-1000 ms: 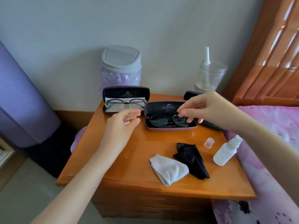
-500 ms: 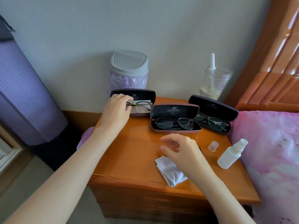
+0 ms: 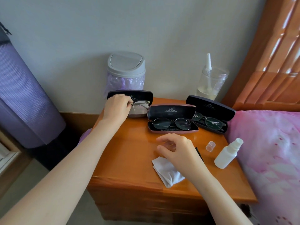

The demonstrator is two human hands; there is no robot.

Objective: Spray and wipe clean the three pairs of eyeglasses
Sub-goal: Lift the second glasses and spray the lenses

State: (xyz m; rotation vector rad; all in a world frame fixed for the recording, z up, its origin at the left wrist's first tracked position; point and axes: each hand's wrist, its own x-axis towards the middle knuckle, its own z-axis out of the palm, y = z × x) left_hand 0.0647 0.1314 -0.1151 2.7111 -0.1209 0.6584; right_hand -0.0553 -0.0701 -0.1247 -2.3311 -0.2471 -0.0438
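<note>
Three open glasses cases stand along the back of the wooden nightstand [image 3: 126,159]. My left hand [image 3: 117,107] pinches the frame of the dark-rimmed glasses [image 3: 140,105] in the left case [image 3: 142,95]. Round glasses [image 3: 172,124] lie in the middle case [image 3: 172,109], and a darker pair [image 3: 209,121] lies in the right case [image 3: 211,106]. My right hand [image 3: 177,148] hovers with loosely curled fingers, holding nothing, over a white cloth [image 3: 167,172] and a mostly hidden black cloth [image 3: 198,152]. A white spray bottle [image 3: 227,154] lies at the right, its clear cap [image 3: 210,145] beside it.
A small grey-lidded bin [image 3: 126,70] with a purple liner and a clear plastic jar [image 3: 211,83] stand against the wall. A pink bed cover [image 3: 269,151] and wooden headboard [image 3: 276,54] border the right side. A purple rolled mat [image 3: 21,98] stands at the left.
My left hand reached to the left case and took hold of its glasses. My right hand left the middle case, which uncovered the right case, and came down over the cloths.
</note>
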